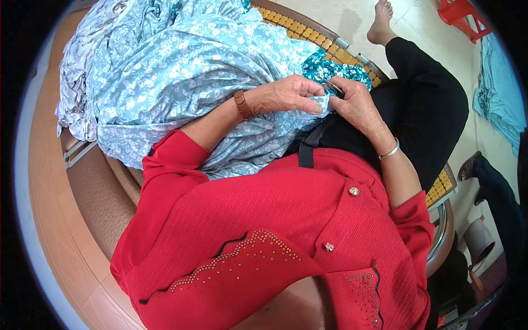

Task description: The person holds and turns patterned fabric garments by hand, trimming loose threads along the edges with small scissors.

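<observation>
A large light-blue fabric with white flowers is heaped over my lap and the seat to the left. My left hand, with a brown band at the wrist, pinches an edge of it between thumb and fingers. Close beside it, my right hand is closed round a small dark metal tool, which looks like thread snips; the fingers hide most of it. The fabric edge lies between the two hands. Just beyond them shows a teal floral cloth.
The fabric lies on a brown bench with a mat of yellow tiles. A red plastic stool stands at the upper right. A blue cloth lies on the floor at the right, near another person's dark trouser leg.
</observation>
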### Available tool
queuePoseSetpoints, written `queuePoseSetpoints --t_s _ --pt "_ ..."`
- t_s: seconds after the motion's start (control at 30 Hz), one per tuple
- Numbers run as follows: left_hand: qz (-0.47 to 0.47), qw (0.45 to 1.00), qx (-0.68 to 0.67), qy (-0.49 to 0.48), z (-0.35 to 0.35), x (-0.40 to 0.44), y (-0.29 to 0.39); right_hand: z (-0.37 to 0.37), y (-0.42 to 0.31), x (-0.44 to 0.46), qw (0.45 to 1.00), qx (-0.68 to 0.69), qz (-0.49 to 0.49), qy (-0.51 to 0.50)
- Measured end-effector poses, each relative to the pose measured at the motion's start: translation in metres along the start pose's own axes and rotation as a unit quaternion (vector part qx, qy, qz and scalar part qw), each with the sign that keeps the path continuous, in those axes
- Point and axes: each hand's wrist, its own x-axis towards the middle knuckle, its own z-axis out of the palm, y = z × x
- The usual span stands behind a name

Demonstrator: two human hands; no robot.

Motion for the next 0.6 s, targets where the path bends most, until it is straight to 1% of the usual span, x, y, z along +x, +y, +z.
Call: queuePoseSetpoints --t_s 0.2,0.6 --pt "-0.002 1.0 -0.012 0.004 0.001 -0.0004 -0.0002 0.0006 0.0023 0.0001 1.0 -0.029 -0.006 -0.009" --pt "-0.003 1.0 -0.003 0.005 -0.0002 0.0002 -0.0042 -0.0009 -0.0014 0.0 0.999 -0.032 0.007 -0.021"
